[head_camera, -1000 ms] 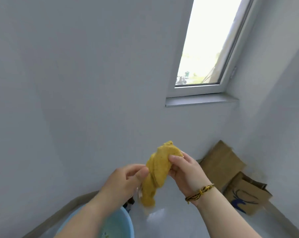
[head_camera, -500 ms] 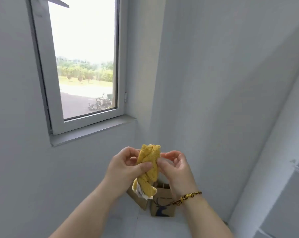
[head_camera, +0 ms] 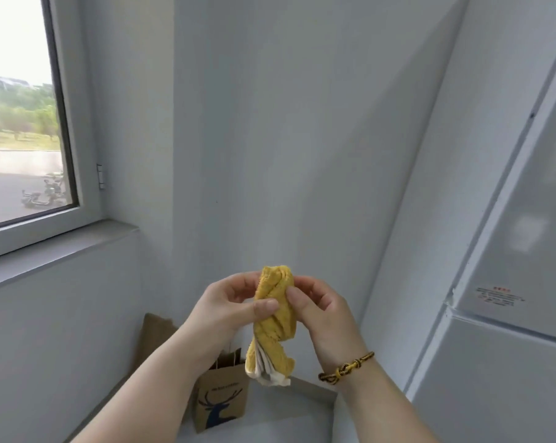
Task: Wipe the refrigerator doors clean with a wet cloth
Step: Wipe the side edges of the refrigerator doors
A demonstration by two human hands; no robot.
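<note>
A twisted yellow cloth (head_camera: 276, 318) with a white underside hangs upright between both hands at chest height. My left hand (head_camera: 228, 308) pinches its left side between thumb and fingers. My right hand (head_camera: 321, 311), with a braided bracelet on the wrist, pinches the cloth's right side. The white refrigerator (head_camera: 506, 251) stands at the right, its upper door and lower door split by a seam; a small label sits near the upper door's bottom corner. Neither hand touches the refrigerator.
A window (head_camera: 20, 123) with a grey sill is at the left. A brown paper bag (head_camera: 220, 401) with a blue deer print stands on the floor in the corner, with flat cardboard (head_camera: 155, 337) leaning behind it. White walls fill the middle.
The view has swung right: the window slid to the left edge and the refrigerator came into view. Both hands still hold the twisted cloth, now with fingers closer together on it.
</note>
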